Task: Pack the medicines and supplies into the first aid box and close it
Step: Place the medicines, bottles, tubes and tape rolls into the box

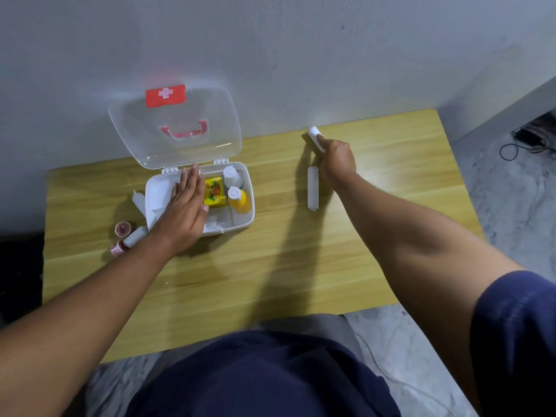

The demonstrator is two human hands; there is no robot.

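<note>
Lying beside right hand [337, 162]: white roll [313, 188] on table [270, 266].

left hand [183, 210] hides box [240, 224] middle | yellow packet [214, 192] print blurred | roll [315, 136] partly inside right hand [335, 161]

Lighting: dim, overhead; glare on surface [391, 152]. Long arm shadows. Soft focus; lid [177, 127] blurred; wide-angle edge bending.
</note>
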